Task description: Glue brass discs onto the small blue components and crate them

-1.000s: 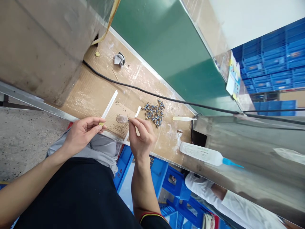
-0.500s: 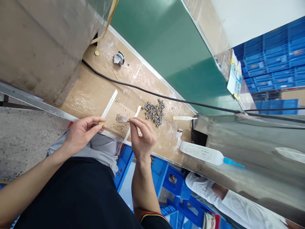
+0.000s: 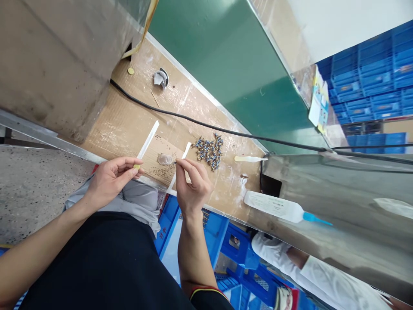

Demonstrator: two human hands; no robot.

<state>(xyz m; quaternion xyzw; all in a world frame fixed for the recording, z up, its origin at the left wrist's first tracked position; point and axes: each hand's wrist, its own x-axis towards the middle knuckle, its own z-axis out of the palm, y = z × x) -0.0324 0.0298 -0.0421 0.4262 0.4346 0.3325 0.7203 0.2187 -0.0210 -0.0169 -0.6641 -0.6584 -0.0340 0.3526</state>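
Observation:
My left hand [image 3: 111, 181] pinches a small yellow disc [image 3: 137, 167] between thumb and fingers, close to the bench's front edge. With thumb and forefinger pressed together, my right hand [image 3: 193, 183] holds something tiny whose dark tip barely shows; its kind is hidden. Just left of those fingertips lies a clear, shiny blob [image 3: 165, 159] on a cardboard piece [image 3: 161, 146], with many dark specks around it. Behind my right hand, a heap of small blue and metal parts [image 3: 209, 151] is spread on the bench.
A black cable [image 3: 193, 123] crosses the bench. To the right lie a pale flat stick [image 3: 250, 159] and a white bottle with a blue nozzle [image 3: 274, 206]. Another yellow disc [image 3: 130, 71] sits at the back left. Blue crates [image 3: 216, 232] stand below; a person's white sleeve [image 3: 329, 275] shows lower right.
My right hand has shifted very slightly, its fingertips staying beside the clear blob. My left hand keeps the yellow disc in the same place.

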